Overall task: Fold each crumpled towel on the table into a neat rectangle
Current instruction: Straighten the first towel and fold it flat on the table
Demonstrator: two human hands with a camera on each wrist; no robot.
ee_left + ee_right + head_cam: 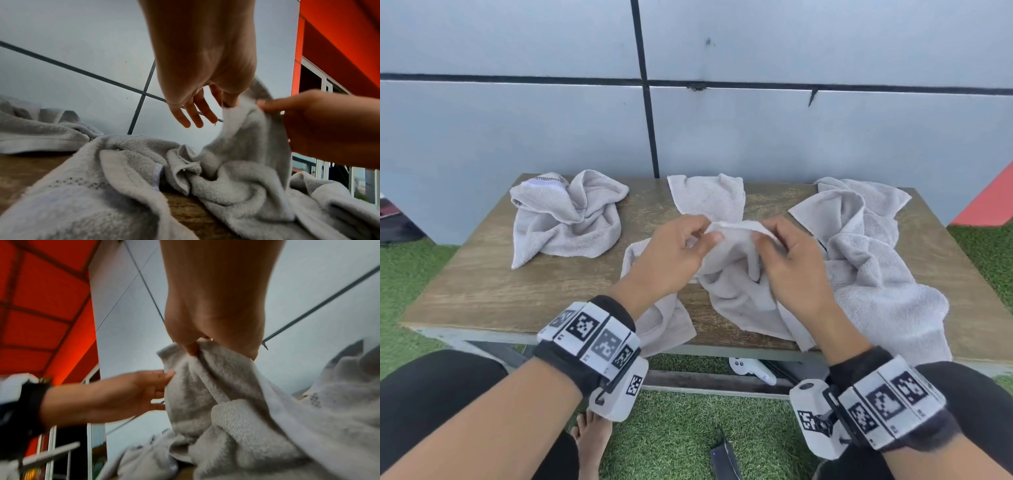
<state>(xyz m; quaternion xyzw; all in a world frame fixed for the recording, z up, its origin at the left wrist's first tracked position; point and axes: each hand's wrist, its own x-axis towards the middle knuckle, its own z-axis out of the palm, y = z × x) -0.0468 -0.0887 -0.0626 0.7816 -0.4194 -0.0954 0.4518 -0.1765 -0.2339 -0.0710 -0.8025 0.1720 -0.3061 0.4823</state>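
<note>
Three grey towels lie on a wooden table [482, 291]. The middle towel [736, 274] is crumpled and partly lifted, and its near end hangs over the front edge. My left hand [714, 236] pinches its raised top edge between thumb and forefinger, while the other fingers [191, 113] stay straight. A short way to the right, my right hand [760, 236] pinches the same edge [195, 347]. The cloth [246, 146] droops from both pinches down to the table. A second crumpled towel [565, 219] lies at the far left, and a third towel [876, 274] is spread loosely on the right.
A grey panelled wall stands right behind the table. Green artificial grass surrounds it. A white controller [751, 370] lies under the table, and a dark object [722, 455] lies on the grass near my bare foot [592, 442]. Bare wood shows at the front left.
</note>
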